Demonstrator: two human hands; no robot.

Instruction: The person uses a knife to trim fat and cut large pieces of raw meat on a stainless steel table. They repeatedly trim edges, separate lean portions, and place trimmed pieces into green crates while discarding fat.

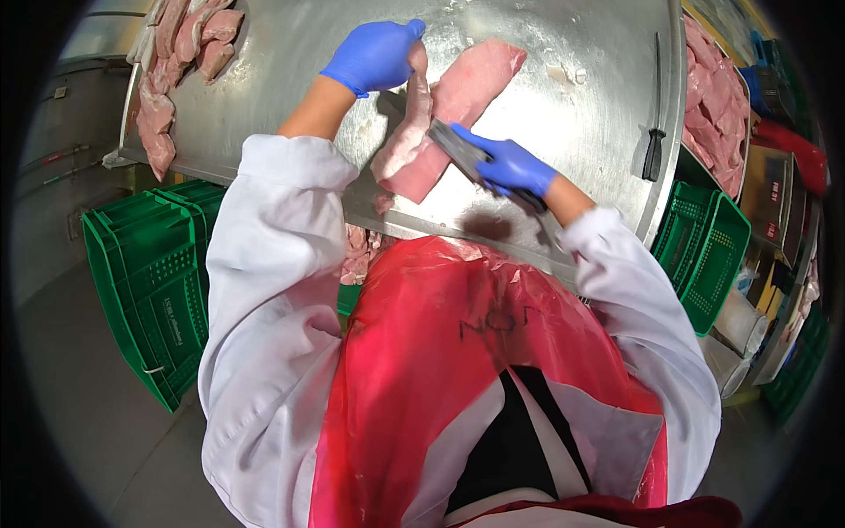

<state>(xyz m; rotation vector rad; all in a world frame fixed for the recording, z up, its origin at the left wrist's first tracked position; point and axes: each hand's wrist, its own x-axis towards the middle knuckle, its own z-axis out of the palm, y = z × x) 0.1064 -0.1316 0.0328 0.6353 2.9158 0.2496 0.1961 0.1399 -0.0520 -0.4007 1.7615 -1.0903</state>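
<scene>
A long pale-pink piece of meat (471,88) lies slantwise on the metal table. My left hand (374,57), in a blue glove, is closed on the upper end of a strip of meat (412,123) and pulls it up along the left side of the piece. The strip's lower end rests against the meat; whether they are still joined there I cannot tell. In my right hand (510,165), also gloved in blue, is a knife (455,148) with a grey blade, its tip at the right edge of the meat. Fingers cover part of the knife.
More meat pieces (172,53) lie along the table's left edge. A second knife (653,154) with a black handle rests near the right edge. Beyond it stands a container of meat (715,106). Green crates (158,290) stand at the left, others (717,255) at the right.
</scene>
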